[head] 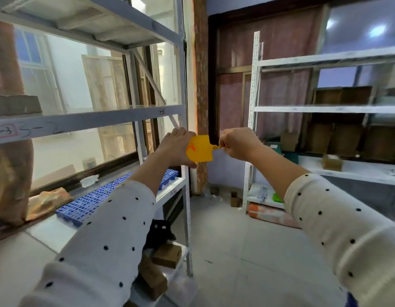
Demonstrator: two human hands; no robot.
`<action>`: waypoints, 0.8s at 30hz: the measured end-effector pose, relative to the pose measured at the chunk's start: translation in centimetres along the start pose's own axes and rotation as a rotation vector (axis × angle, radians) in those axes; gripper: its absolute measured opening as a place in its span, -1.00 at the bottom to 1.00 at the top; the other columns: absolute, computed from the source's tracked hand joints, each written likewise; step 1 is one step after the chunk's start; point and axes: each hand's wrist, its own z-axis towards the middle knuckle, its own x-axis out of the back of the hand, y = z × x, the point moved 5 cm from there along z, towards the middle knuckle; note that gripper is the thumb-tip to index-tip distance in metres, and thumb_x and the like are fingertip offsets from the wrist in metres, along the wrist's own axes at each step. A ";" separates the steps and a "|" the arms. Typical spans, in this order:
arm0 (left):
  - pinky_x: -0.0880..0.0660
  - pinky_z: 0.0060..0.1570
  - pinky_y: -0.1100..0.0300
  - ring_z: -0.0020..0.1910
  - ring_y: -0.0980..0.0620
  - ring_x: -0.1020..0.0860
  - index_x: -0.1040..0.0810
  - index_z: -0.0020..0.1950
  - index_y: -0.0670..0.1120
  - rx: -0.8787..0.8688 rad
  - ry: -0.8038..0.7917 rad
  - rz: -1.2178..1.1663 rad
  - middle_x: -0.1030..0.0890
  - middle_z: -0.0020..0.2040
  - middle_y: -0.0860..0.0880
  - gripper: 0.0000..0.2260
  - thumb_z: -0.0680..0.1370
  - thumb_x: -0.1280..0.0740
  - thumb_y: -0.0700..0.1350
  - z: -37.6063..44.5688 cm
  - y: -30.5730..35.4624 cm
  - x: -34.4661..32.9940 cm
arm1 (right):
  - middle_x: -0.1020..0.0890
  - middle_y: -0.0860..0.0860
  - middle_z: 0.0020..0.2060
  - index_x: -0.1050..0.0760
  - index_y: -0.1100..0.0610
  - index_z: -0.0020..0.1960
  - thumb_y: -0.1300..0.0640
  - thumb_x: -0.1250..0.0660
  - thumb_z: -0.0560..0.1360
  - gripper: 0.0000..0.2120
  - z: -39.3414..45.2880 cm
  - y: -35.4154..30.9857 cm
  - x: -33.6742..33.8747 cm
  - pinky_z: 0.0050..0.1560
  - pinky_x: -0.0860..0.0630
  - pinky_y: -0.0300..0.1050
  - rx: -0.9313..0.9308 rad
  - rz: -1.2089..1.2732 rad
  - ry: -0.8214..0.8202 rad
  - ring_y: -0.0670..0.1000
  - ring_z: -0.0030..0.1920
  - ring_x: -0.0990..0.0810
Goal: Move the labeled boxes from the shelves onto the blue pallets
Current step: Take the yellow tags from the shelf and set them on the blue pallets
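At frame centre, a flat yellow plastic tag (199,149) marked in orange is gripped by the left hand (174,147); its stem is pinched by the right hand (237,142). Brown cardboard boxes (345,138) sit shelved at right, blue slatted pallets (90,200) lower left. The tag is best steadied before fastening.

**Counts around the yellow tag**

One yellow tag (201,149) sits at centre, marked with an orange letter. Two hands meet on it: the left hand (175,147) to its left, the right hand (237,143) to its right. Two white shelf racks stand, one left of the tag (90,120), one right (325,109). One blue pallet (90,201) lies below-left of the tag. Two brown boxes (167,255) rest below it; the boxes right of it are too blurred to count.
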 end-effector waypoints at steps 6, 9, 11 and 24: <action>-0.24 0.33 -0.03 0.37 -0.11 -0.26 -0.15 0.50 -0.02 -0.034 -0.103 -0.005 -0.31 0.38 -0.10 -0.13 0.33 -0.50 0.20 3.3 1.3 -4.6 | -0.57 0.02 0.07 -0.54 0.08 0.17 0.15 -0.18 0.58 -0.77 0.2 2.5 -6.0 -0.08 -0.44 -0.09 -0.003 -0.020 -0.072 0.07 0.07 -0.57; -0.23 0.33 0.00 0.36 -0.11 -0.27 -0.15 0.50 -0.02 -0.044 -0.128 -0.015 -0.32 0.37 -0.11 -0.14 0.34 -0.48 0.22 5.5 1.0 -6.9 | -0.56 0.04 0.08 -0.51 0.12 0.16 0.16 -0.18 0.58 -0.79 1.8 4.0 -9.5 -0.04 -0.46 -0.07 -0.011 -0.025 -0.092 0.08 0.10 -0.54; -0.22 0.33 0.03 0.36 -0.11 -0.27 -0.15 0.50 -0.02 -0.036 -0.138 -0.027 -0.32 0.37 -0.10 -0.14 0.34 -0.48 0.22 7.1 0.2 -8.5 | -0.54 0.06 0.09 -0.49 0.14 0.17 0.18 -0.17 0.58 -0.79 3.3 4.5 -11.5 -0.03 -0.44 -0.08 -0.004 -0.025 -0.102 0.08 0.11 -0.52; -0.29 0.29 -0.01 0.36 -0.10 -0.28 -0.16 0.50 0.01 0.093 -0.136 -0.014 -0.31 0.40 -0.07 -0.12 0.32 -0.50 0.22 19.6 -9.1 -16.2 | -0.53 0.06 0.12 -0.51 0.12 0.21 0.07 -0.19 0.59 -0.74 18.2 7.3 -21.9 -0.13 -0.40 -0.10 0.076 -0.024 -0.107 0.09 0.13 -0.53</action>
